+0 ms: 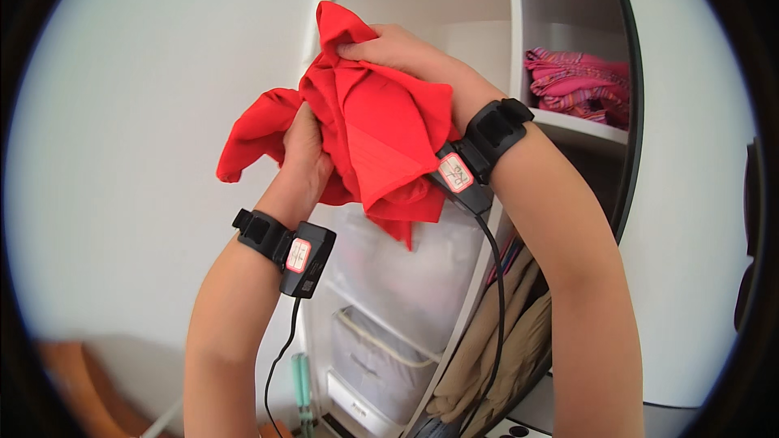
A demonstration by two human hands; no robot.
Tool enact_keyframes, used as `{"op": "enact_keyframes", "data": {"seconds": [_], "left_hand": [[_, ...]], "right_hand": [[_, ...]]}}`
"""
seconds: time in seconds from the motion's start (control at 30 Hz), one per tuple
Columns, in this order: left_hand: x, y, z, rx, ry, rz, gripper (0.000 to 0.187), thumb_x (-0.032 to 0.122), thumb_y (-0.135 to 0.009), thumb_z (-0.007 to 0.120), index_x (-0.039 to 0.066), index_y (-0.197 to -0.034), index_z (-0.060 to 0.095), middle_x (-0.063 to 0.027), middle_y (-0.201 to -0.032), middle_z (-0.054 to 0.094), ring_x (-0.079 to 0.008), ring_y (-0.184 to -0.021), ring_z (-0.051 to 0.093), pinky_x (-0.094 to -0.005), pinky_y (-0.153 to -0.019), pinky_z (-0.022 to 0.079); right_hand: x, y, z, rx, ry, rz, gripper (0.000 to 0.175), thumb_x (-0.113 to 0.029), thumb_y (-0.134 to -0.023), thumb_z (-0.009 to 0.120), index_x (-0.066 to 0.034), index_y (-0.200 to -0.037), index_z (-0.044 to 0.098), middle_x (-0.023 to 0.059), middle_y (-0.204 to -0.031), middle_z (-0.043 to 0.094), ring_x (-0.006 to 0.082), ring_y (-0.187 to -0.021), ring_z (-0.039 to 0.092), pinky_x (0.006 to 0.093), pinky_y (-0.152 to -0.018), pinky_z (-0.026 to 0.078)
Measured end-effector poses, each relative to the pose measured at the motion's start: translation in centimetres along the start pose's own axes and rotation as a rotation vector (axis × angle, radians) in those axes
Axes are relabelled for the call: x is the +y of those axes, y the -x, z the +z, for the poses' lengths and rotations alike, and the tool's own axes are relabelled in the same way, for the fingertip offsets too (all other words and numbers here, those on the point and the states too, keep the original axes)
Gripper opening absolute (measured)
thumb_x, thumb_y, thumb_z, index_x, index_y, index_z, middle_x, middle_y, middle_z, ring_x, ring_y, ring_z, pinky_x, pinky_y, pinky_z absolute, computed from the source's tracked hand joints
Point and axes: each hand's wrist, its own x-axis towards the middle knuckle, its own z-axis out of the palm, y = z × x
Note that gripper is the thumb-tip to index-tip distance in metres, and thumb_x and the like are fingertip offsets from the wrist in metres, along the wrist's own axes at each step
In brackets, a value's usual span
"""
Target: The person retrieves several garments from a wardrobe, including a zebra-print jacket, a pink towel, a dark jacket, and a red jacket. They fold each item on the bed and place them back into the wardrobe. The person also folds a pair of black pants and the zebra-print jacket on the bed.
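A red cloth garment (383, 128) hangs bunched and folded between my two hands, in front of an open closet. My left hand (304, 140) grips it from below at its left side, the thumb up against the fabric. Higher up, my right hand (380, 45) pinches an upper fold between thumb and fingers. Parts of the fingers of both hands are hidden behind the cloth. Each wrist wears a black strap with a small cabled device; the right device is partly covered by the garment's lower edge.
Pink patterned folded fabric (578, 82) lies on the closet's right shelf (578, 125). Below the garment are a translucent bag (401, 267) and a grey fabric storage bin (383, 359). Beige cloth (493, 340) hangs right of the white divider (517, 30). A wooden piece of furniture (91, 389) stands lower left.
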Motion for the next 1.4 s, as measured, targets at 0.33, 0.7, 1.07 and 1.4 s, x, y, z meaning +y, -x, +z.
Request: {"op": "enact_keyframes", "data": {"seconds": [0.33,0.7,1.07,1.4], "left_hand": [[6.4,25.2,7.0,0.301,-0.416,0.071,0.031,0.017,-0.089,0.044,0.000,-0.115,0.047,-0.0143,-0.118,0.054,-0.0243,-0.105,0.056,-0.0382,-0.092,0.049],[-6.2,20.3,14.7,0.835,-0.752,0.202,0.026,0.012,-0.082,0.056,0.000,-0.105,0.055,-0.0129,-0.106,0.062,-0.0240,-0.093,0.063,-0.0376,-0.084,0.053],[-16.5,37.4,20.4,1.163,-0.730,0.481,0.038,0.022,-0.092,0.049,0.001,-0.124,0.046,-0.0120,-0.126,0.052,-0.0219,-0.114,0.052,-0.0358,-0.098,0.043],[-15.3,65.6,31.9,1.423,-0.690,0.713,0.062,0.038,-0.085,0.059,0.005,-0.132,0.037,-0.0144,-0.135,0.042,-0.0262,-0.120,0.046,-0.0410,-0.102,0.038]], "right_hand": [[-2.7,19.8,4.1,-0.431,-0.719,-0.351,0.036,-0.022,-0.079,0.066,0.0032,-0.103,0.057,0.0096,-0.101,0.060,0.0161,-0.089,0.059,0.0291,-0.079,0.049],[15.2,11.3,-1.2,-0.908,-1.189,0.100,0.037,-0.001,-0.068,0.064,0.0019,-0.104,0.057,0.0098,-0.098,0.061,0.0199,-0.090,0.060,0.0307,-0.083,0.048],[21.2,20.3,10.3,-1.432,-1.417,0.325,0.044,0.008,-0.062,0.069,-0.0063,-0.102,0.059,0.0018,-0.097,0.060,0.0157,-0.094,0.057,0.0301,-0.083,0.048],[3.6,37.1,25.9,-1.642,-1.399,0.339,0.038,0.010,-0.066,0.065,-0.0049,-0.101,0.059,0.0038,-0.096,0.061,0.0166,-0.089,0.059,0.0304,-0.081,0.049]]}}
